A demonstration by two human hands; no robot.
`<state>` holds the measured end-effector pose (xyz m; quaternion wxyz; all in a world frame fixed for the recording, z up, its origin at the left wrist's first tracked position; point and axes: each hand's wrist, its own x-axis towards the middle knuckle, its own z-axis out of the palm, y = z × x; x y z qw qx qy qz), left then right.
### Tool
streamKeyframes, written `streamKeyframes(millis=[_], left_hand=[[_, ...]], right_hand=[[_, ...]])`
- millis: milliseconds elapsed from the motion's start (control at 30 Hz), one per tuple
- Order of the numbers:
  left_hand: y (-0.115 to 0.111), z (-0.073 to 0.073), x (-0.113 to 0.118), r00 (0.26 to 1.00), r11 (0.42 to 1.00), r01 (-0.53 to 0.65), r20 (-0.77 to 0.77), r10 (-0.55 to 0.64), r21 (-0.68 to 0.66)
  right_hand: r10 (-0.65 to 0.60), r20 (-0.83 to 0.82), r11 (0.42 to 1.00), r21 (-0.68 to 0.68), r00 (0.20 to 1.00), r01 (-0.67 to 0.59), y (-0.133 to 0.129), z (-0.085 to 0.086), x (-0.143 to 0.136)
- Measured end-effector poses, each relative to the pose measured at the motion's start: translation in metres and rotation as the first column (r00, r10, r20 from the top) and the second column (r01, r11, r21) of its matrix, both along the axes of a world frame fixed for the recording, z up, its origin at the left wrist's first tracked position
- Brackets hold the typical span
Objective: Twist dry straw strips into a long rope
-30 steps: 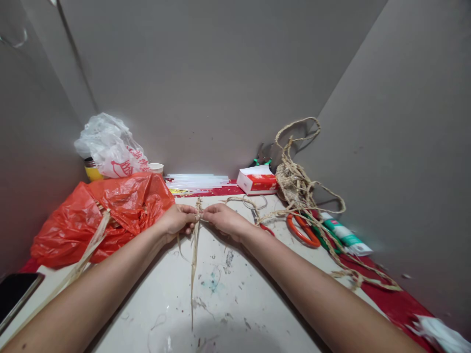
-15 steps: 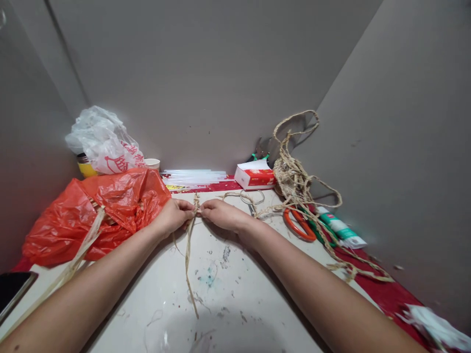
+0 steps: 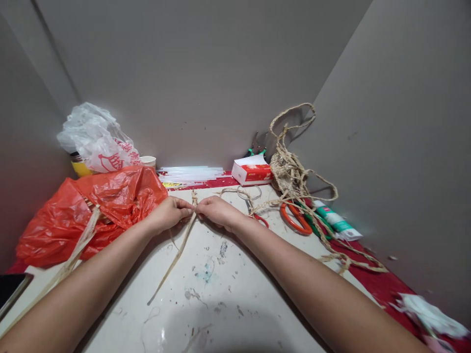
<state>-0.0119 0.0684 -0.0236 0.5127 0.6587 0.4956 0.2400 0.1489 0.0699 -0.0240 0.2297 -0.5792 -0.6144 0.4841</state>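
left hand (image 3: pixel 167 214) and right hand (image 3: pixel 219 212) both pinching a fibre braid (image 3: pixel 194 197)
fingertips close together near the bench's (image 3: pixel 228 289) far edge, probably to keep the strands (image 3: pixel 172 262) snug

- Moderate, diffuse light, apparently from above; dim grey walls (image 3: pixel 191 83)
- Small glare spot and soft broad shadow low on the pale surface (image 3: pixel 221 274)
- Wide-angle stretching, smeary blur at lower right
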Motion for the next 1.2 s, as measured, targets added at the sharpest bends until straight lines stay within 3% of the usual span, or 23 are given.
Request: streamKeyframes(millis=[100,267,400,567,733,833,933,1033,1067,1100,1133,1167,1200], left_hand=[[0.002,0.002,-0.004,0.997,0.999,0.049,-0.052,-0.049,-0.003],[-0.002,0.012,-0.002,0.956,0.997,0.043,-0.291,-0.024,0.057],[-0.008,0.016,0.004,0.913,0.976,0.072,-0.407,0.017,0.203],[-0.027,0.011,0.019,0.784,0.886,0.161,-0.601,0.153,0.435],[-0.045,0.003,0.032,0.59,0.852,0.286,-0.781,0.203,0.438],[-0.057,0.001,0.038,0.622,0.824,0.308,-0.756,0.204,0.476],[-0.079,0.013,0.043,0.711,0.797,0.379,-0.699,0.074,0.47],[-0.095,0.039,0.043,0.726,0.784,0.557,-0.619,-0.298,0.276],[-0.094,0.046,0.04,0.764,0.808,0.543,-0.532,-0.364,0.227],[-0.089,0.052,0.037,0.834,0.861,0.465,-0.43,-0.347,0.208],[-0.08,0.054,0.032,0.924,0.92,0.306,-0.308,-0.225,0.245],[-0.068,0.053,0.027,0.987,0.947,0.072,-0.162,-0.021,0.313],[-0.055,0.049,0.022,0.987,0.92,-0.128,-0.041,0.154,0.372]], right_hand=[[-0.007,0.041,0.998,0.064,0.999,0.005,0.0,-0.002,-0.002],[0.0,0.059,0.999,0.054,0.998,-0.003,0.001,-0.004,-0.002],[0.01,0.03,1.0,0.008,1.0,-0.011,0.001,-0.003,-0.001],[0.007,-0.15,0.991,-0.13,0.989,-0.027,0.0,0.0,0.001],[0.031,-0.228,0.977,-0.2,0.973,-0.078,-0.002,0.003,0.004],[0.039,-0.255,0.973,-0.21,0.966,-0.095,-0.002,0.003,0.005],[0.048,-0.312,0.962,-0.24,0.949,-0.128,0.0,0.002,0.008],[0.017,-0.399,0.943,-0.298,0.917,-0.148,0.002,0.0,0.011],[0.003,-0.424,0.938,-0.312,0.905,-0.15,0.002,0.0,0.012],[-0.007,-0.448,0.935,-0.321,0.894,-0.153,0.003,0.0,0.014],[-0.012,-0.465,0.932,-0.326,0.885,-0.159,0.003,0.0,0.014],[-0.01,-0.48,0.929,-0.329,0.877,-0.17,0.004,0.0,0.015],[-0.003,-0.496,0.926,-0.33,0.868,-0.185,0.005,0.0,0.016]])
